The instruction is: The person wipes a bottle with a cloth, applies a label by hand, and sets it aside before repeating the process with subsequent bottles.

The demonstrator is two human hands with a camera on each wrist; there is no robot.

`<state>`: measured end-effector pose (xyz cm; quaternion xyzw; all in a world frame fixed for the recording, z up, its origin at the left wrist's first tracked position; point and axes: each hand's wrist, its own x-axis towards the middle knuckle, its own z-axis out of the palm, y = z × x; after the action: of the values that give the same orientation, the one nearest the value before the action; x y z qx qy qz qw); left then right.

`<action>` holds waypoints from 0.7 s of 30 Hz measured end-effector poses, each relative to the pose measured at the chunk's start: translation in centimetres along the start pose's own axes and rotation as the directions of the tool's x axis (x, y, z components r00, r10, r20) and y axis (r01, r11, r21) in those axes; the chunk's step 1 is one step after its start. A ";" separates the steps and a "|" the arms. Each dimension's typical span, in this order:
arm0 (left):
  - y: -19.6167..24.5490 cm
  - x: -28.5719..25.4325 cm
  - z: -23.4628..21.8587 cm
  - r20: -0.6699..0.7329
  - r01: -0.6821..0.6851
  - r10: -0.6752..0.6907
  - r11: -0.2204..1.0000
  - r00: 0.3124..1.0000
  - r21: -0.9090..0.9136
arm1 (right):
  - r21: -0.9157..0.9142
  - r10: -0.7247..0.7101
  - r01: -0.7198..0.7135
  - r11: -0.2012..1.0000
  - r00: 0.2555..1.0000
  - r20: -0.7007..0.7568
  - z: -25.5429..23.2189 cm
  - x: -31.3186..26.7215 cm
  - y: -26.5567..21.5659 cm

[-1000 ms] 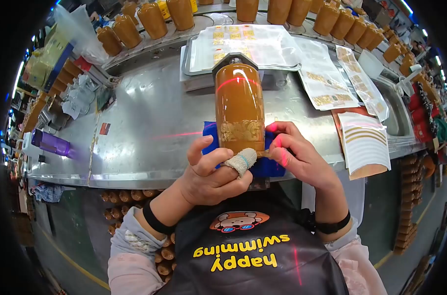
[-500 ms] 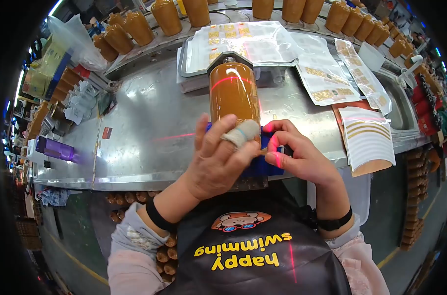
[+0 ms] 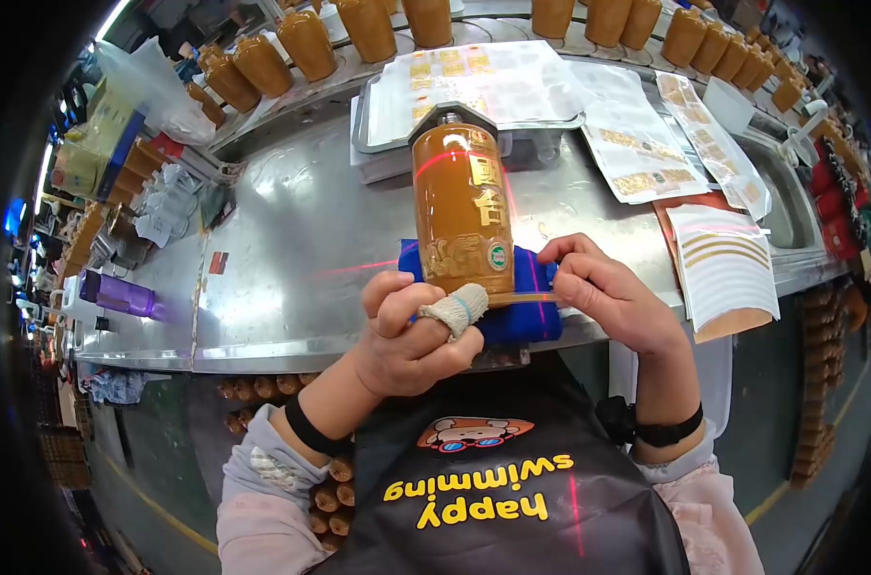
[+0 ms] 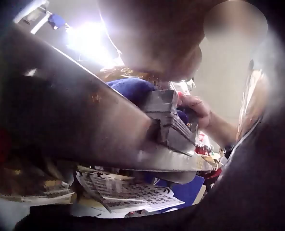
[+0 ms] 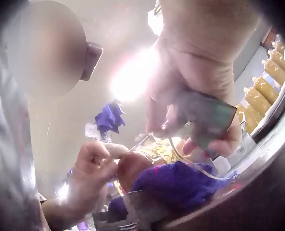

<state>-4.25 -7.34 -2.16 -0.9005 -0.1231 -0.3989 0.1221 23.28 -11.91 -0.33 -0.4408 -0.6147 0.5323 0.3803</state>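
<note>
A glazed brown bottle (image 3: 459, 206) lies on a blue cloth (image 3: 531, 321), its base towards the person and its neck at a dark angular holder (image 3: 454, 112). Gold characters and a green round label face up. At the base's left side the left hand (image 3: 411, 335) curls its fingers, a knitted cover (image 3: 454, 311) on one fingertip touching the bottle. The right hand (image 3: 613, 292) pinches the free end of a thin gold-brown strip (image 3: 526, 298) stretched from the base. The right wrist view shows a blurred greenish thing (image 5: 209, 118) by that hand's fingers (image 5: 159, 113).
Behind the bottle, label sheets (image 3: 493, 81) lie on a tray, with more sheets (image 3: 637, 153) to the right. Curved gold strips (image 3: 723, 251) sit on a white sheet at the right edge. Brown bottles (image 3: 363, 29) line the back; a purple bottle (image 3: 124, 293) lies left.
The bottle has turned, bringing gold characters and the green label upward. The left hand moved over the bottle and back to its base. The right hand moved right, exposing more strip.
</note>
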 end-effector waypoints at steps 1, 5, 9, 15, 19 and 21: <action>-0.2 0.2 -0.1 0.022 -0.032 0.033 0.999 0.999 -0.023 | 0.016 0.019 -0.019 1.000 1.000 0.002 0.0 -0.1 -0.1; -0.8 1.4 0.1 0.059 -0.121 0.125 0.991 0.990 -0.063 | -0.028 -0.012 0.013 1.000 0.999 0.031 -0.3 -0.3 -0.2; -0.6 2.2 0.4 0.099 -0.173 0.174 0.985 0.980 -0.017 | -0.072 -0.057 0.058 0.996 0.998 0.027 -0.4 -0.3 0.1; -0.8 2.0 0.8 0.082 -0.158 0.162 0.986 0.983 -0.051 | 0.011 -0.010 0.010 1.000 1.000 0.014 -0.2 -0.3 -0.2; -0.4 0.6 0.9 0.038 -0.073 0.074 0.997 0.997 -0.022 | 0.004 -0.012 0.012 1.000 1.000 0.021 -0.3 0.0 0.4; -0.3 0.8 0.8 0.056 -0.097 0.099 0.995 0.993 -0.036 | -0.015 -0.017 0.017 1.000 1.000 0.019 -0.3 -0.1 0.5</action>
<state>-3.30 -6.71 -2.01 -0.9184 -0.0754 -0.3683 0.1231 23.64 -11.87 -0.83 -0.4331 -0.6260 0.5286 0.3756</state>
